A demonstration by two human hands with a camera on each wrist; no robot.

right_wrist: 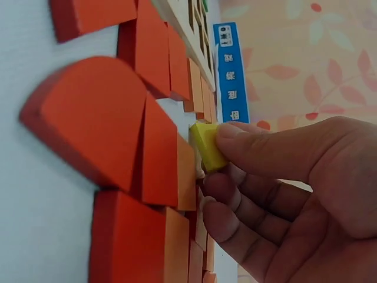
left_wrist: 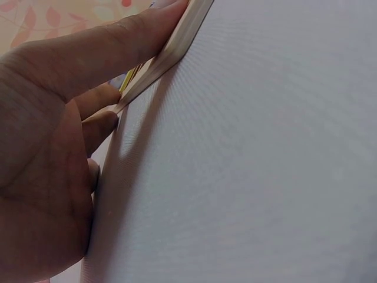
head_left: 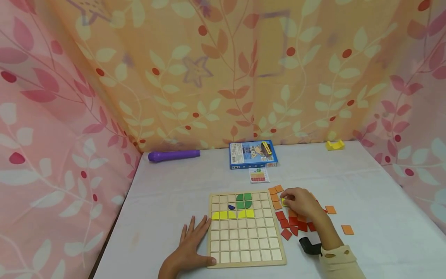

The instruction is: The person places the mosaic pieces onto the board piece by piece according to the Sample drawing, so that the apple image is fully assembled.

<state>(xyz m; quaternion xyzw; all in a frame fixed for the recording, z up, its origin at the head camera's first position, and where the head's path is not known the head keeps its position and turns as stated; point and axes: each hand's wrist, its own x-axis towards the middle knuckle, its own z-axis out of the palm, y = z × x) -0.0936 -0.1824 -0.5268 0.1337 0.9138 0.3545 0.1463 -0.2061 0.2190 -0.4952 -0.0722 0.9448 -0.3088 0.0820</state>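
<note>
A wooden grid board (head_left: 234, 260) lies on the white table with green, yellow and dark blue tiles in some of its upper squares. My left hand (head_left: 189, 246) rests at the board's left edge, fingers spread, with the thumb on its lower left corner. In the right wrist view my right hand (right_wrist: 283, 171) pinches a yellow tile (right_wrist: 207, 144) between thumb and fingers. That hand (head_left: 301, 200) is just right of the board, over a loose spread of red tiles (head_left: 286, 234) and orange tiles (head_left: 277, 205).
Beyond the board lie a small pattern card (head_left: 259, 179) and a blue box (head_left: 252, 155). A purple stick-like object (head_left: 174, 155) lies at the back left, and a yellow holder (head_left: 335, 145) stands at the back right. Two orange tiles (head_left: 347, 229) sit apart on the right.
</note>
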